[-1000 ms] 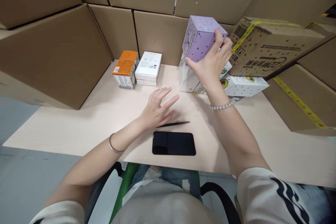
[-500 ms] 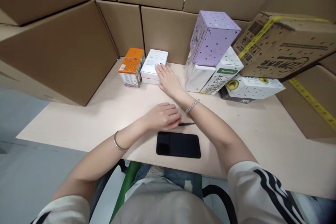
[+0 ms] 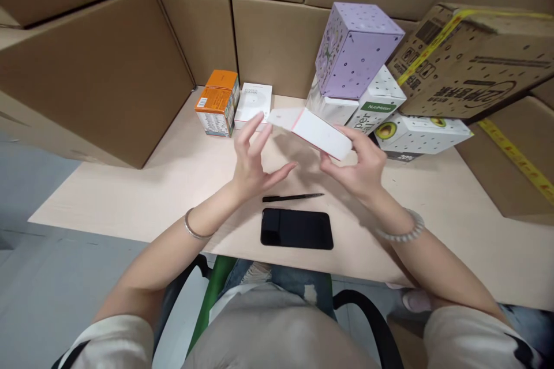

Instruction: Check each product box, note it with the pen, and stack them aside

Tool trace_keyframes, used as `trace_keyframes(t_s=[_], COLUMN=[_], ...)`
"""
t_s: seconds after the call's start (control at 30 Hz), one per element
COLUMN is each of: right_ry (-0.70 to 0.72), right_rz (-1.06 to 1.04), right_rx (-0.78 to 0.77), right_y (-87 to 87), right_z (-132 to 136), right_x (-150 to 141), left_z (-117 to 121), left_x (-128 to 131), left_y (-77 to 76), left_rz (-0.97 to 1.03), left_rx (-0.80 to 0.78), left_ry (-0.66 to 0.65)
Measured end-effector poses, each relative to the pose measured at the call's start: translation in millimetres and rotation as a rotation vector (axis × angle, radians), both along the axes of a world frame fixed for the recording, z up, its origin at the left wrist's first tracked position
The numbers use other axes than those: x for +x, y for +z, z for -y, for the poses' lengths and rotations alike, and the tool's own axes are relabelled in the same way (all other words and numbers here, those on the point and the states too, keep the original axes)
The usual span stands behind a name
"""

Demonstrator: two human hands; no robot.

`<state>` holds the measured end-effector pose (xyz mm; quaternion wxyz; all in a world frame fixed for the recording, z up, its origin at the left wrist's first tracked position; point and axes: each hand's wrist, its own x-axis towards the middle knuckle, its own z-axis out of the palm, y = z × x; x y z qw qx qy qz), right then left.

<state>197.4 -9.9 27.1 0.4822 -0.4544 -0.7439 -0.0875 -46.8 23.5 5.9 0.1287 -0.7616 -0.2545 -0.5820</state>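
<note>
A flat white box with a thin red stripe (image 3: 314,130) is held in the air above the table, tilted. My right hand (image 3: 357,166) grips its right end from below. My left hand (image 3: 253,157) has its fingers spread, and the fingertips touch the box's left end. Below the hands a black pen (image 3: 292,198) and a black phone (image 3: 296,229) lie on the pale table (image 3: 142,193). Another white box (image 3: 253,103) stays beside an orange box (image 3: 216,104) at the back.
A purple dotted cube box (image 3: 355,51) stands on white boxes (image 3: 375,108) at the back right, with an avocado-printed box (image 3: 422,134) beside them. Large cardboard cartons (image 3: 86,69) wall in the table on the left, back and right.
My right hand left the purple box, reached to the white boxes at the back left and lifted the top one toward me. My left hand rose off the pen to meet it.
</note>
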Motion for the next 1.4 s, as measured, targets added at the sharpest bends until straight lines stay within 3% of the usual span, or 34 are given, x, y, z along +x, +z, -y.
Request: trace_keyframes(t_s=[0.13,0.23,0.3,0.43,0.53,0.63,0.77,0.97,1.13,1.23,1.33,1.4], right_ry=[0.130,0.227,0.211,0.018,-0.010,0.014,0.065,0.112,0.090,0.014,-0.217,-0.281], right_rz=[-0.050,-0.067,-0.036,0.136,0.257,0.232,-0.026,-0.209,-0.115,-0.039,-0.019,0.033], right_rx=[-0.022,-0.051,-0.025,0.140,0.171,0.075,-0.011,-0.140,-0.074,-0.078,-0.034,0.000], right_y=[-2.4,-13.0,-18.4,-20.9,-20.4,-20.7,-21.9,-25.3,-27.6,-34.0,-37.5,-34.3], right_z=[30.8,37.5,37.7,40.5,45.7,44.6,30.8,17.5,15.3,15.3,21.0,29.0], right_x=[25.2,34.6,37.9,40.0,39.7,44.1,60.4,75.1,75.8,73.8,67.9,61.4], left_z=[-14.9,-18.0,-15.2,-6.8,-4.2,-5.2,-9.9,-14.4,-9.6,-5.4,-2.9,-1.9], left_x=[-2.1,0.6,2.5,4.9,6.1,4.4,-4.2,-9.9,-8.0,-5.4,-3.2,-4.4], left_y=[-12.6,-22.1,-23.6,-16.9,-11.9,-9.6,-6.3,-5.8,-6.9,-6.3,-5.3,-3.5], left_rz=[-0.263,-0.443,-0.467,-0.459,-0.486,-0.425,-0.162,-0.193,-0.218,-0.227,-0.127,-0.040], left_rx=[-0.254,-0.244,-0.215,-0.142,-0.028,0.039,0.034,-0.206,-0.162,-0.042,0.077,0.105], left_ry=[-0.156,-0.283,-0.324,-0.271,-0.182,-0.121,-0.052,-0.310,-0.273,-0.185,-0.110,-0.091])
